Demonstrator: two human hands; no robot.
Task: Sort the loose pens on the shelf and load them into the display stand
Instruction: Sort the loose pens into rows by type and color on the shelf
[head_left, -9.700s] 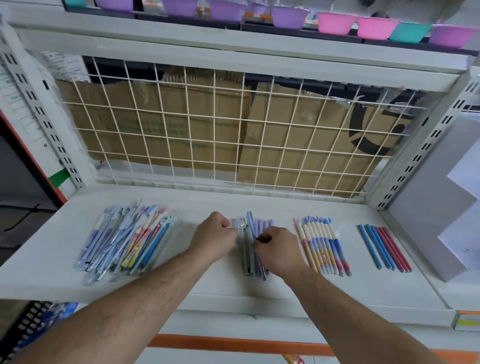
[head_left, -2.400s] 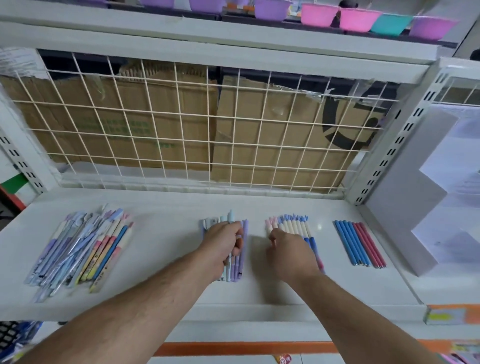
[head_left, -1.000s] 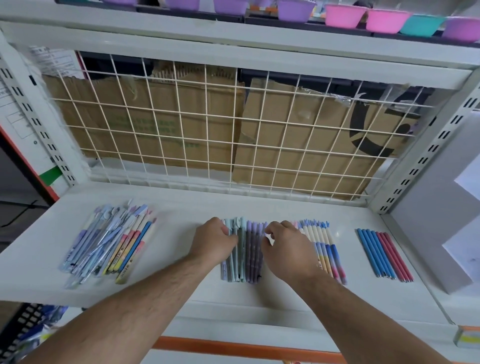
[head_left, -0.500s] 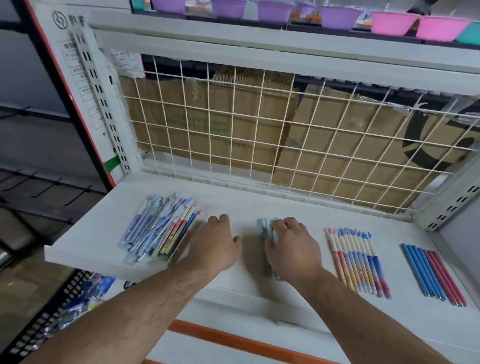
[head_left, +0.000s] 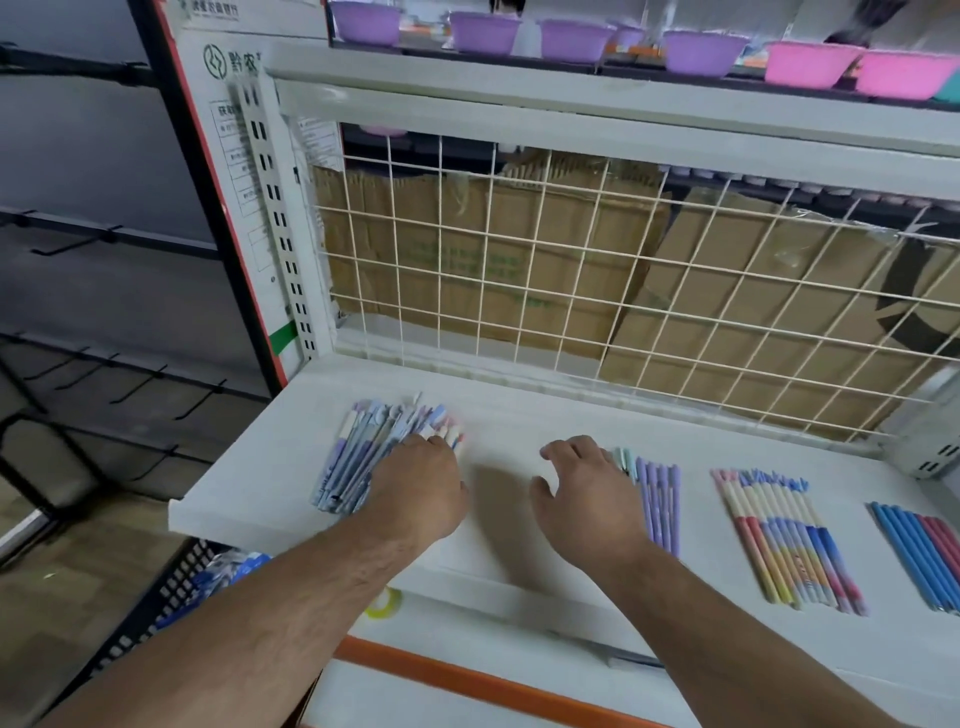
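the left hand (head_left: 415, 488) lies on the mixed pen pile (head_left: 353, 457) near the left edge of the shelf (head_left: 260, 467) — fingers curled into it, pinching one or not i cannot tell. the right hand (head_left: 587, 499) hovers loosely spread, empty, beside the lilac row (head_left: 660, 504) mid-shelf. best to draw one pen out lengthwise, not fanning the pile. the post sign (head_left: 228, 62) shows a round logo and chinese characters — small print blurred.

Gap: bare shelf (head_left: 519, 415) between mixed pile (head_left: 353, 457) and purple pens (head_left: 661, 499).
Back: wire grid (head_left: 571, 291) blocks passage behind.
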